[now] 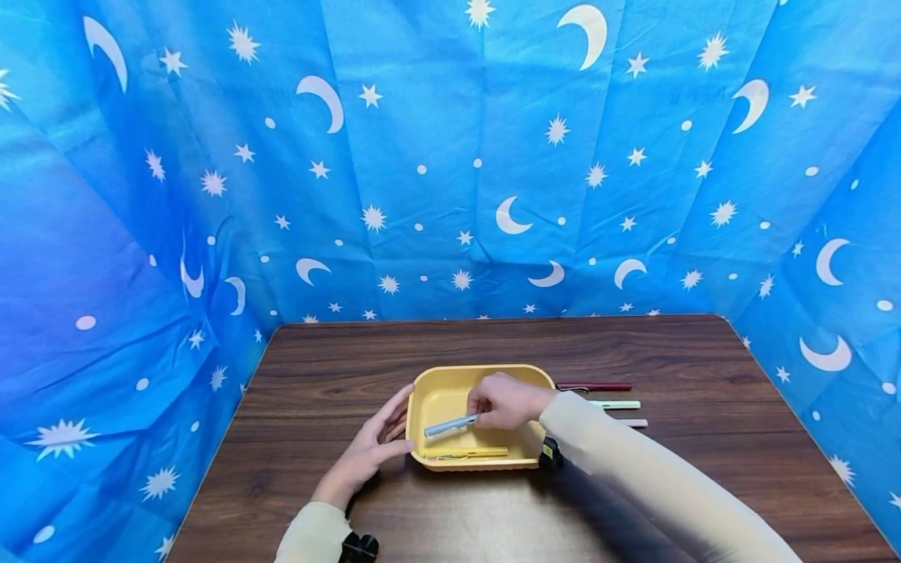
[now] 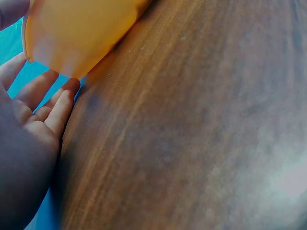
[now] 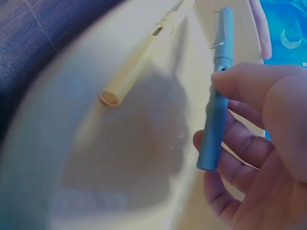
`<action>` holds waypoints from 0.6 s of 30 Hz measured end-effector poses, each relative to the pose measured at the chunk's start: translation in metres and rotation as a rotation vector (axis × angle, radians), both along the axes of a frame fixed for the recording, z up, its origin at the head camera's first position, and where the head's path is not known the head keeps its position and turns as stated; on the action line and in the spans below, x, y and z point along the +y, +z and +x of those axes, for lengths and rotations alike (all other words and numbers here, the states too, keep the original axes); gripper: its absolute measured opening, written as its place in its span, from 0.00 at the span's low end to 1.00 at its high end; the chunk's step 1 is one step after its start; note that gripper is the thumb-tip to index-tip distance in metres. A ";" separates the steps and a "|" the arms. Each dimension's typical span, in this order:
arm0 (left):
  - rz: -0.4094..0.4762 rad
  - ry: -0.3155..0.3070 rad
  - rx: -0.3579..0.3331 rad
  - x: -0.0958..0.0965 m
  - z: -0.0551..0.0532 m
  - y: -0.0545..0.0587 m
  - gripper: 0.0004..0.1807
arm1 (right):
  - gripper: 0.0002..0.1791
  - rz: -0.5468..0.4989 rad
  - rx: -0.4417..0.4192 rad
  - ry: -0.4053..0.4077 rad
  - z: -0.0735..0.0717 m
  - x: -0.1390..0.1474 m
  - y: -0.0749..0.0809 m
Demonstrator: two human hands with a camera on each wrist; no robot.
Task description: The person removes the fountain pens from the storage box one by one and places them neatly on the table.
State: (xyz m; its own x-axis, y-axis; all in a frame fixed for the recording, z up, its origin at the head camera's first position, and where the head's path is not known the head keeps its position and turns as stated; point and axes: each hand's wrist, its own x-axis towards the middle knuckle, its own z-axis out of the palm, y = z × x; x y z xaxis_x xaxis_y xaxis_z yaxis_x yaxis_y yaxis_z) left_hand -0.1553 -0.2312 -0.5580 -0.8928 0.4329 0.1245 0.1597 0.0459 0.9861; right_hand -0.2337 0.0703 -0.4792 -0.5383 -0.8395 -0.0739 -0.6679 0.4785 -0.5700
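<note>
A yellow plastic basin point(image 1: 435, 399) stands on the table. My left hand point(image 1: 366, 452) rests against its left side, fingers spread along the outer wall and thumb at the near left corner; the left wrist view shows the fingers point(image 2: 60, 112) beside the wall. Inside the basin lies a yellow pen point(image 1: 472, 452) with a clip, along the near wall. My right hand point(image 1: 505, 400) pinches a blue-grey pen point(image 3: 221, 105) between thumb and fingers, holding it tilted over the basin floor, with its clip end toward the left.
On the table right of the basin lie a dark red pen point(image 1: 608, 386), a pale green pen point(image 1: 622, 405) and a pale pinkish pen point(image 1: 636, 423); the right forearm partly covers them. A blue cloth with moons and stars point(image 1: 450, 156) hangs around the wooden table point(image 1: 338, 352).
</note>
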 end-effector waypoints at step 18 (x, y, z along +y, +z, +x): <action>0.001 0.009 -0.006 0.001 0.000 0.001 0.47 | 0.05 -0.163 0.091 -0.116 0.005 0.029 0.005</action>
State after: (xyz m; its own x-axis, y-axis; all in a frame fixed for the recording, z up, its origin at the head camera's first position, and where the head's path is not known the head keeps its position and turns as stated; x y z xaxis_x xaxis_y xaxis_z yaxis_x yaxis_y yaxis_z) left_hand -0.1556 -0.2305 -0.5572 -0.8974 0.4247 0.1197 0.1536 0.0463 0.9871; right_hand -0.2288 0.0991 -0.4746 -0.6301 -0.7685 0.1113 -0.6662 0.4613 -0.5860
